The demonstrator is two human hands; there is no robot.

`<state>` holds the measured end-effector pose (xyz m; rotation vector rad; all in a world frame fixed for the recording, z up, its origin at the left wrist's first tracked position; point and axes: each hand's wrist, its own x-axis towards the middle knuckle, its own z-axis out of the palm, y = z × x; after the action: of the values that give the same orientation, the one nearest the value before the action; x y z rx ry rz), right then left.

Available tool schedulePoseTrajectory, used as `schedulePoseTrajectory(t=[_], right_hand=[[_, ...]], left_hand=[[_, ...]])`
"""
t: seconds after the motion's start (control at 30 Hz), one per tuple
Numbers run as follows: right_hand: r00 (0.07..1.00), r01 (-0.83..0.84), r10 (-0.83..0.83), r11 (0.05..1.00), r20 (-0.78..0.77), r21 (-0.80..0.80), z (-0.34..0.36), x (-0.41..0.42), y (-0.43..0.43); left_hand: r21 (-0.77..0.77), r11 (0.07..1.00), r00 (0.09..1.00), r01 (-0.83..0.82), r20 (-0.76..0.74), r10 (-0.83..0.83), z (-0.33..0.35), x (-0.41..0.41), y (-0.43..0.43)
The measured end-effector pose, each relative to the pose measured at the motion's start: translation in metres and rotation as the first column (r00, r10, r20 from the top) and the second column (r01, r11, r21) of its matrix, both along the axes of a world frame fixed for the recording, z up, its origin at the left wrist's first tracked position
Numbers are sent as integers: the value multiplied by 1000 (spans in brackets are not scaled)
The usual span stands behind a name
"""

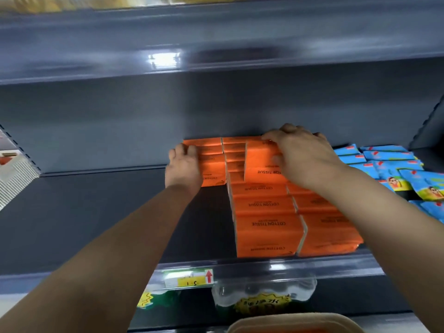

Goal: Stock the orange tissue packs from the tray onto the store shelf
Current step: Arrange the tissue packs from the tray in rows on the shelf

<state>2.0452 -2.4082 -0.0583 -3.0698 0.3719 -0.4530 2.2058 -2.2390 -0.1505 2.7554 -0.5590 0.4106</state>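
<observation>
Several orange tissue packs (pixel 266 227) stand in rows on the dark grey store shelf (pixel 96 212), from its front edge to the back wall. My left hand (pixel 183 168) rests against the left side of a short row of orange packs (pixel 211 164) at the back. My right hand (pixel 302 155) holds a raised orange pack (pixel 260 162) on top of the middle rows, fingers curled over its far edge and thumb on its near face. The rim of the tray (pixel 295 320) shows at the bottom edge, with something orange inside.
Blue packets (pixel 394 169) lie in a loose pile to the right of the orange packs. A price tag (pixel 189 278) hangs on the shelf's front rail. Bottled goods (pixel 264 294) stand on the shelf below. Another grey shelf (pixel 216 44) runs overhead.
</observation>
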Motion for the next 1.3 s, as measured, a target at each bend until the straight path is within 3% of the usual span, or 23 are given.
schedulePoseTrajectory(t=[0.13,0.33,0.63,0.83,0.93,1.1,1.3], right_hand=[[998,-45,43,997,40,55,9,16,24],[983,-173,165,980,79,97,-2,64,81],[970,-229,225,973,91,34,-27,104,114],[972,-181,194,977,-129,110,-53,106,97],[970,-183,200,976,-142,119,-61,109,94],[991,-99,98,995,-90,-11,-63,115,97],[989,-102,110,992,-94,80,-59,112,95]], left_hand=[[-77,997,999,-19,38,22,1,-1,28],[-242,965,990,-98,-124,70,12,-15,74],[-264,958,979,-113,-195,62,0,-16,100],[-292,956,970,14,-229,-84,-7,-17,89],[-293,954,957,64,-253,-142,-8,-20,81],[-314,946,948,75,-273,-166,-8,-22,68],[-307,950,956,66,-252,-148,-10,-23,63]])
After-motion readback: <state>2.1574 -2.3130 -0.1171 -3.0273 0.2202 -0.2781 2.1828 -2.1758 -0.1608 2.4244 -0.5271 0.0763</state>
